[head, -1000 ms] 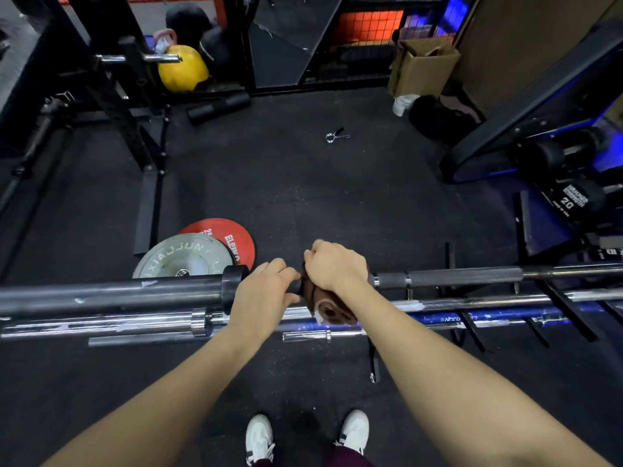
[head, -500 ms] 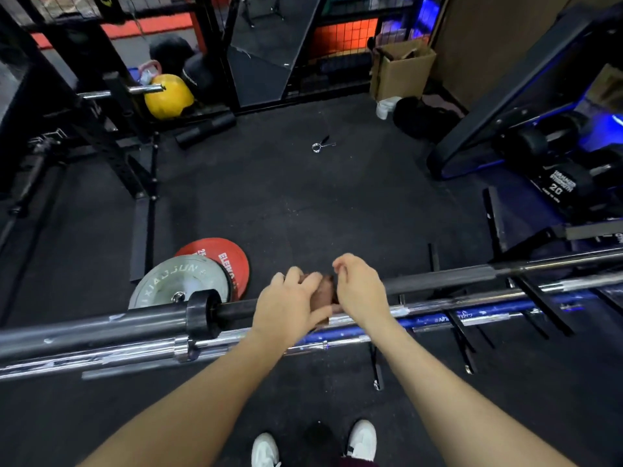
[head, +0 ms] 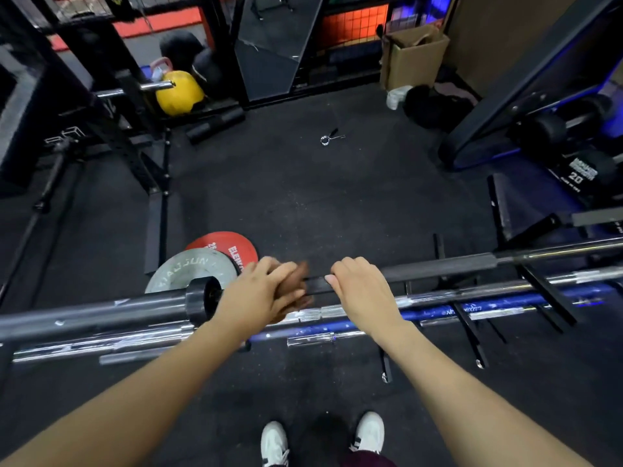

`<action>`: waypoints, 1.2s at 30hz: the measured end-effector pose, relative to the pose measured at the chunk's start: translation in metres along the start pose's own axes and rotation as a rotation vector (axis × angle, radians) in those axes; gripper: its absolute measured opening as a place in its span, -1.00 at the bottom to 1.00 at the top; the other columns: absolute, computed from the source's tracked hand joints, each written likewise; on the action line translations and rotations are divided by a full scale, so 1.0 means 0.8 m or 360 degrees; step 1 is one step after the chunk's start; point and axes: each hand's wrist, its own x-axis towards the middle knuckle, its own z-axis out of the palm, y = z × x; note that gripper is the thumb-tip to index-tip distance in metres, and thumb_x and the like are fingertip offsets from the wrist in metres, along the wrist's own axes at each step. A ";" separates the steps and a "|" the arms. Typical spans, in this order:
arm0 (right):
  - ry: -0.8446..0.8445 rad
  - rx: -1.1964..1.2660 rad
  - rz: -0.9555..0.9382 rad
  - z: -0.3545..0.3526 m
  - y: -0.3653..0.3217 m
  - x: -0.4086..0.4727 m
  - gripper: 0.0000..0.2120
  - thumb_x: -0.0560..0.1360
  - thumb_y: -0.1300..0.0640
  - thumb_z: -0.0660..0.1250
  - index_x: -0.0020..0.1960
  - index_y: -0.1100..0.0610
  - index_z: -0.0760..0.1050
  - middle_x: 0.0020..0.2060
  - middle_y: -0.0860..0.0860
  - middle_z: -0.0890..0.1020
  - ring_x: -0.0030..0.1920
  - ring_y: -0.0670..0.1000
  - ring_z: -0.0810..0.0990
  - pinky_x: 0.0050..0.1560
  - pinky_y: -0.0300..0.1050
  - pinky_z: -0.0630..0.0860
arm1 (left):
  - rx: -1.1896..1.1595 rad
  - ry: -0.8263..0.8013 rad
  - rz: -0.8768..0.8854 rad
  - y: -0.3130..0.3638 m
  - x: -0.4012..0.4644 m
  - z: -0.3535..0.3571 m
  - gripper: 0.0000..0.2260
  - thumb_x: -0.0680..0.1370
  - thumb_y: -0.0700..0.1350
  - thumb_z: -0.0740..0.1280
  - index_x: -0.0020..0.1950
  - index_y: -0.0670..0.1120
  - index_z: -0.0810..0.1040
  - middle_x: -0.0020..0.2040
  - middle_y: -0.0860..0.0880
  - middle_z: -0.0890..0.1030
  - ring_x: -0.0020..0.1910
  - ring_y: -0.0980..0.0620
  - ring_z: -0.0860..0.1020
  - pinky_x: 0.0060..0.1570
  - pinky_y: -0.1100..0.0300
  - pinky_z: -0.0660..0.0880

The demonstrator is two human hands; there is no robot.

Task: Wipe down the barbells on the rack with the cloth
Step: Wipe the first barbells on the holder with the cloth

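A black barbell (head: 438, 269) lies across the top of a low horizontal rack (head: 547, 293), with its thick sleeve (head: 101, 315) to the left. Below it lie a chrome bar (head: 472, 293) and a blue bar (head: 505, 304). My left hand (head: 259, 294) grips a brown cloth (head: 298, 281) wrapped round the black shaft, just right of the collar (head: 199, 298). My right hand (head: 360, 288) curls over the same shaft a short way right of the cloth, apart from it.
A grey plate (head: 188, 271) and a red plate (head: 222, 247) lie on the floor beyond the bars. A spring clip (head: 328, 138) lies mid-floor. A squat rack (head: 135, 156) stands left, dumbbells (head: 580, 170) right, a cardboard box (head: 414, 59) at the back. My shoes (head: 274, 443) are below.
The cloth has passed from my right hand to my left. My right hand has let go of it and slid right along the black bar, opening a gap between the hands.
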 end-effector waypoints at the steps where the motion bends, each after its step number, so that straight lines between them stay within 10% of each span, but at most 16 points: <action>1: 0.0057 -0.0030 -0.0002 0.002 0.000 0.001 -0.65 0.55 -0.01 0.04 -0.31 0.10 0.41 -0.42 -0.03 0.44 -0.41 0.01 0.32 -0.34 -0.19 0.19 | 0.0103 0.0134 0.0069 -0.010 -0.013 0.003 -0.41 0.51 0.40 -0.13 0.27 0.09 0.40 0.04 -0.01 0.52 -0.07 -0.08 0.52 -0.15 0.09 0.53; 9: 0.0152 -0.0001 0.0025 0.012 0.000 -0.005 -0.66 0.55 0.03 0.02 -0.29 0.11 0.42 -0.39 -0.01 0.45 -0.38 0.02 0.37 -0.32 -0.14 0.31 | 0.0437 0.0174 -0.0385 0.029 0.010 0.016 -0.52 0.53 0.27 0.05 -0.24 -0.06 0.54 -0.27 -0.06 0.55 -0.29 -0.17 0.53 -0.46 0.12 0.33; 16: -0.0202 -0.0005 -0.0024 0.001 0.012 0.010 -0.71 0.66 0.03 0.02 -0.04 0.16 0.44 -0.14 0.02 0.48 -0.18 0.03 0.29 -0.11 -0.08 0.24 | -0.0236 -0.0484 -0.1064 0.014 0.074 -0.008 -0.47 0.53 0.35 0.06 0.10 -0.03 0.56 0.08 -0.10 0.61 0.07 -0.18 0.55 0.03 0.04 0.43; 22: 0.0011 0.0053 -0.0047 0.013 0.002 0.004 -0.77 0.61 0.09 0.18 -0.16 0.17 0.45 -0.27 0.05 0.51 -0.28 0.02 0.28 -0.20 -0.10 0.24 | 0.0129 0.0141 -0.0321 -0.001 -0.013 0.000 -0.50 0.50 0.34 0.01 -0.01 0.01 0.55 -0.08 0.00 0.53 -0.11 -0.09 0.51 -0.24 0.08 0.44; 29: 0.0025 -0.0007 0.0013 0.009 -0.002 0.003 -0.76 0.47 0.16 0.42 -0.30 0.13 0.41 -0.42 -0.01 0.45 -0.38 -0.01 0.23 -0.34 -0.13 0.21 | 0.0104 -0.0030 -0.0710 0.008 0.021 -0.008 -0.52 0.56 0.31 -0.03 -0.21 -0.02 0.44 -0.29 0.01 0.49 -0.15 -0.12 0.58 -0.33 0.15 0.31; 33: -0.0066 -0.0030 -0.0033 0.004 0.009 0.006 -0.79 0.61 0.10 0.21 -0.17 0.17 0.43 -0.29 0.04 0.48 -0.29 0.04 0.27 -0.22 -0.10 0.19 | -0.0242 -0.0473 -0.1158 -0.002 0.064 -0.014 -0.45 0.57 0.29 0.03 0.16 -0.12 0.54 0.18 -0.17 0.57 0.18 -0.23 0.51 0.11 0.02 0.39; 36: -0.0110 0.0006 -0.0047 0.002 0.010 0.006 -0.75 0.65 0.06 0.09 -0.08 0.17 0.43 -0.21 0.05 0.49 -0.23 0.06 0.28 -0.17 -0.11 0.15 | -0.0287 -0.0315 -0.1038 -0.004 0.063 -0.008 -0.48 0.56 0.30 0.03 0.09 -0.05 0.56 0.10 -0.14 0.61 0.10 -0.21 0.54 0.03 0.04 0.41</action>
